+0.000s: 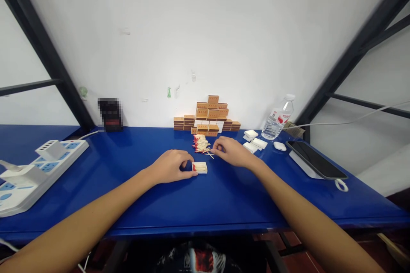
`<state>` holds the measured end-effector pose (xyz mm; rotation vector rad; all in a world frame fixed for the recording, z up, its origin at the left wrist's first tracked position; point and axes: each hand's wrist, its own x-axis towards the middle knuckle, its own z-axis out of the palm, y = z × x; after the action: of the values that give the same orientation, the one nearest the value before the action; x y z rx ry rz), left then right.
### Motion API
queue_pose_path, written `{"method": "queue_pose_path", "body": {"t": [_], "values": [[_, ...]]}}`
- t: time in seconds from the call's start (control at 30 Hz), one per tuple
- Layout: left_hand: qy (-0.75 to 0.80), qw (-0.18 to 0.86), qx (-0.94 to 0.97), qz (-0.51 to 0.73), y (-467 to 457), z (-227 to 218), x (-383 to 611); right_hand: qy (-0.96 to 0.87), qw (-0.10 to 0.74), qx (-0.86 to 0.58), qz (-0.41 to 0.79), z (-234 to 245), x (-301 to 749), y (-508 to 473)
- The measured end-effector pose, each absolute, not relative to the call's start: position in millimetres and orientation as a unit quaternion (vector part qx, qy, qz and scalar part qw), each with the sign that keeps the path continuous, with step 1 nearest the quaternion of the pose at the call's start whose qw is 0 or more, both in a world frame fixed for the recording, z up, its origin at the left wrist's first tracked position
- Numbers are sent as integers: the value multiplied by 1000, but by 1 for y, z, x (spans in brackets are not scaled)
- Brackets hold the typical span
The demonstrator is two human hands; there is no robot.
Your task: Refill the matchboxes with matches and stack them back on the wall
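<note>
A small open matchbox tray (200, 167) with red-tipped matches inside lies on the blue table (205, 200). My left hand (171, 166) grips its left end with curled fingers. Just behind lies a loose pile of matches (201, 143). My right hand (232, 152) rests at the pile's right edge, fingertips pinched on a match or matches there. A stack of brown matchboxes (209, 117) stands against the wall behind the pile.
Several white inner trays (254, 141) lie right of the pile, beside a water bottle (278, 118), a white earbud case (279, 146) and a phone (315, 160). White power strips (35, 166) sit at far left. A black box (110, 114) stands by the wall.
</note>
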<state>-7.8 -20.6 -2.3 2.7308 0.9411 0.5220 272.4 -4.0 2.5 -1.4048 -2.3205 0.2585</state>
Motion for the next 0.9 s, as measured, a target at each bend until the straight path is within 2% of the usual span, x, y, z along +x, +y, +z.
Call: {"method": "queue_pose_path", "body": {"t": [0.17,0.43,0.67,0.9], "values": [[316,100,926,179,-22,-2,-7,-817,170,-536,128,-11,272,2],[318,100,926,176,-21,-2,-7,-853,145,-480,146,-9,272,-1],[322,104,924,179,-21,-2,-7,-858,198,-415,231,2,257,-16],[324,109,922,182,-23,-3,-7,-876,211,-379,212,0,238,-27]]}}
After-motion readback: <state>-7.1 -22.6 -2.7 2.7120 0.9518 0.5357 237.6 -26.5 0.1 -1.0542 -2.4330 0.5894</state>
